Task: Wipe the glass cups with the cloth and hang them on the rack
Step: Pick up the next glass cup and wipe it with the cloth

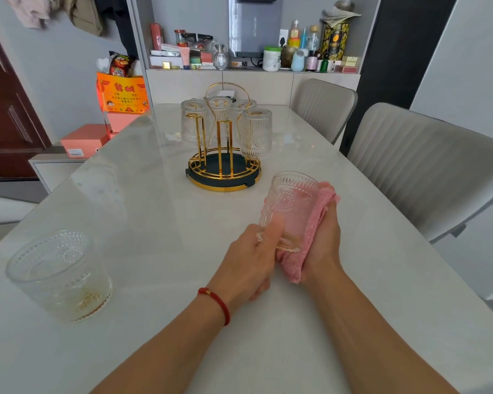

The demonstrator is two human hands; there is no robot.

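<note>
White table (154, 223) | both hands grip cup (292, 206): left hand (252, 260) bare, right hand (323, 245) through cloth (316, 223) | cup tilted, mouth toward rack (224, 166) straight beyond

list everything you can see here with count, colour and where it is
glass cup in hands: 1, clear embossed, held above the table, right of centre
pink cloth: 1, pink, wrapped against the held cup's right side
glass cup on table: 1, clear, upright, near left
cup rack: 1, gold wire on a dark round base, table centre
hung cups: 4, clear, upside down on the rack
table: 1, white marble look
chairs: 2, grey, right side
boxes: several, orange and pink, far left
shelf items: many bottles and jars, mixed colours, back shelf
left hand: 1, red wrist cord, grips the cup's base
right hand: 1, holds the cloth against the cup
</note>
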